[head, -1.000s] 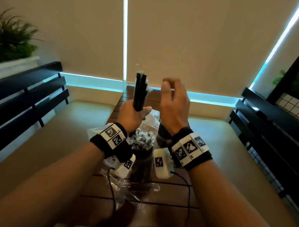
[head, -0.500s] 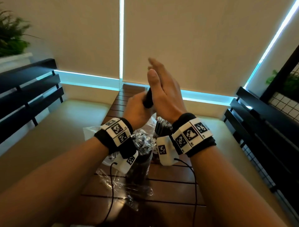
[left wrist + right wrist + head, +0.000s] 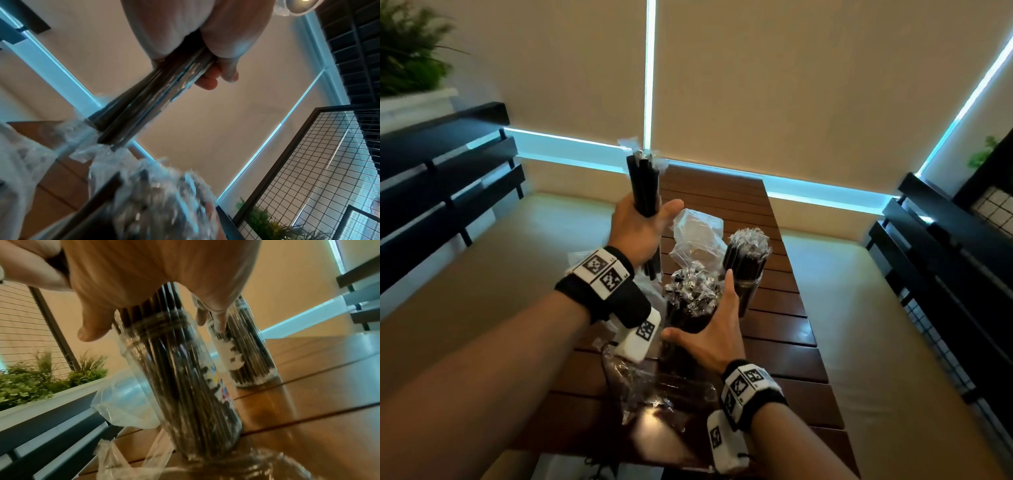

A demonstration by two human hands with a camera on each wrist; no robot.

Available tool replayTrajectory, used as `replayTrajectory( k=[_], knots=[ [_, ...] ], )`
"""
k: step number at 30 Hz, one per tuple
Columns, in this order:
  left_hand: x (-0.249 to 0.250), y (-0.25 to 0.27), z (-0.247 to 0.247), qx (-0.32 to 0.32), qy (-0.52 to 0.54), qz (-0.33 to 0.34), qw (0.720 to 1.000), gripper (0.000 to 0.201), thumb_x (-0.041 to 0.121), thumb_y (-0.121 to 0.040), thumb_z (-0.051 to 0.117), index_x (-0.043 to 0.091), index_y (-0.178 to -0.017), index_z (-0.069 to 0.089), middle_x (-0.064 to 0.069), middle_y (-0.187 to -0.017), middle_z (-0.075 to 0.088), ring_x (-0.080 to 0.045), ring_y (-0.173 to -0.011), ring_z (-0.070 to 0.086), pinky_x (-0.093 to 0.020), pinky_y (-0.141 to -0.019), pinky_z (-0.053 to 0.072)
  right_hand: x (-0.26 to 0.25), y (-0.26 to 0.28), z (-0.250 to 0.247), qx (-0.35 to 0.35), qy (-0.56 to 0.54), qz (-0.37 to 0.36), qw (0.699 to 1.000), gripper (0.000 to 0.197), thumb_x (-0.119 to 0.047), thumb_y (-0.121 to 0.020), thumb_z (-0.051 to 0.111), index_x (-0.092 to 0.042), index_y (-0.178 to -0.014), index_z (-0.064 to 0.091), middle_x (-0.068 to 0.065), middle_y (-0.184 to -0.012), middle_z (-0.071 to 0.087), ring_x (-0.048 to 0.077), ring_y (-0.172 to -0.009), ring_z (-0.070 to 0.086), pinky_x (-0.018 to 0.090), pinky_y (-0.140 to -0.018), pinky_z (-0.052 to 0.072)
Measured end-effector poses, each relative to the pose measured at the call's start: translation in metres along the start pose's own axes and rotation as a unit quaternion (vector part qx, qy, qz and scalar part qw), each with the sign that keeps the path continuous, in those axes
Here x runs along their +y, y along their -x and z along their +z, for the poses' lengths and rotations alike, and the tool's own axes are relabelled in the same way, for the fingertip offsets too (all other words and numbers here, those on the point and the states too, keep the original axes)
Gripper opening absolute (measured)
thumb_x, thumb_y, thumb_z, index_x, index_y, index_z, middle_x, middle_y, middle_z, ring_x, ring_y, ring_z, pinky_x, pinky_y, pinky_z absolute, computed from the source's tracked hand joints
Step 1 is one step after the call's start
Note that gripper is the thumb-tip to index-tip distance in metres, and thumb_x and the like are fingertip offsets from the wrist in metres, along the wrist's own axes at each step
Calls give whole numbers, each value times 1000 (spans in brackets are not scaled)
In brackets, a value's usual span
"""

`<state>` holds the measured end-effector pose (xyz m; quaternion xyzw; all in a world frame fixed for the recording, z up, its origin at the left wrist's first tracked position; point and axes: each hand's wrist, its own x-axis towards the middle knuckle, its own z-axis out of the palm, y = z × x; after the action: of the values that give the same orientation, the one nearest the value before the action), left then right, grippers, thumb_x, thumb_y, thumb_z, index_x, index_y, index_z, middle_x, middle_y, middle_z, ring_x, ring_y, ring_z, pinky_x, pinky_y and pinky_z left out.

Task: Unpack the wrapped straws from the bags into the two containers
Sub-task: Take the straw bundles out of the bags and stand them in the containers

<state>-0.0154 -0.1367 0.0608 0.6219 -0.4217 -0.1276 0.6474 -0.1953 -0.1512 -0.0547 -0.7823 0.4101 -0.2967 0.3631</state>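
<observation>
- Holding one bundle of black wrapped straws (image 3: 643, 186) upright, the left hand (image 3: 637, 229) has its fingers curled round the lower half; the left wrist view shows the fingers (image 3: 207, 81) wrapped across the bundle (image 3: 144, 100), so this grip is closed on the straws.
- Clear wrapper ends stick out above that grip, and the bundle's lower ends show just below the hand.
- Below and to the right of that grip stands the near container (image 3: 690, 318), a clear jar packed with wrapped straws, crinkled tips at its mouth.
- The right hand (image 3: 710, 334) is spread at this jar, thumb on one side and fingers straight along the other; in the right wrist view the thumb (image 3: 92, 327) lies at the jar's neck (image 3: 164, 331). Whether the palm presses the jar cannot be told.
- Just beyond the right fingertips stands the second container (image 3: 745, 274), also full of straws.
- Two containers in all, both on the wooden bench (image 3: 784, 346).
- Clear plastic bags lie round the jars: one crumpled behind them (image 3: 697, 236), one flat near the right wrist (image 3: 654, 394).
</observation>
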Motion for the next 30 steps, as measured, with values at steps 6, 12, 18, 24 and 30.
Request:
replayTrajectory(
  k=[6,12,18,24,30],
  knots=[
    [-12,22,29,-37,72,-38,996,42,29,-82,76,-6,-76,52,-7,-66,60,-7,-61,65,-23,-64,53,-4,-12,24,74,-53,53,994,135,-70,-49,82,-40,-150,-2,-1,-154,35,18,-138,38,39,-109,38],
    [-20,18,34,-16,160,-107,981,31,25,-82,76,11,-72,52,-6,-67,58,-11,-59,63,-32,-70,54,6,-19,20,134,-84,76,984,97,-47,-58,86,-41,-135,27,-5,-115,61,13,-100,61,28,-84,50],
    [-36,16,31,4,165,-146,975,26,22,-83,76,15,-70,55,-2,-63,61,-17,-66,63,-37,-75,54,16,-23,19,138,-99,62,983,85,-31,-63,86,-41,-130,34,-9,-102,65,4,-87,64,22,-77,54],
    [-37,14,35,30,179,-174,968,24,18,-85,73,20,-71,54,3,-60,59,-15,-62,60,-33,-70,52,21,-18,18,117,-103,43,987,76,-25,-70,85,-35,-129,38,-15,-99,65,-19,-82,59,0,-64,44],
    [-32,6,35,61,223,-211,950,22,20,-86,73,18,-75,54,7,-56,56,-8,-55,56,-27,-62,49,25,-16,13,106,-102,50,988,70,-31,-73,81,-46,-124,35,-11,-102,67,-4,-89,63,21,-79,54]
  ],
)
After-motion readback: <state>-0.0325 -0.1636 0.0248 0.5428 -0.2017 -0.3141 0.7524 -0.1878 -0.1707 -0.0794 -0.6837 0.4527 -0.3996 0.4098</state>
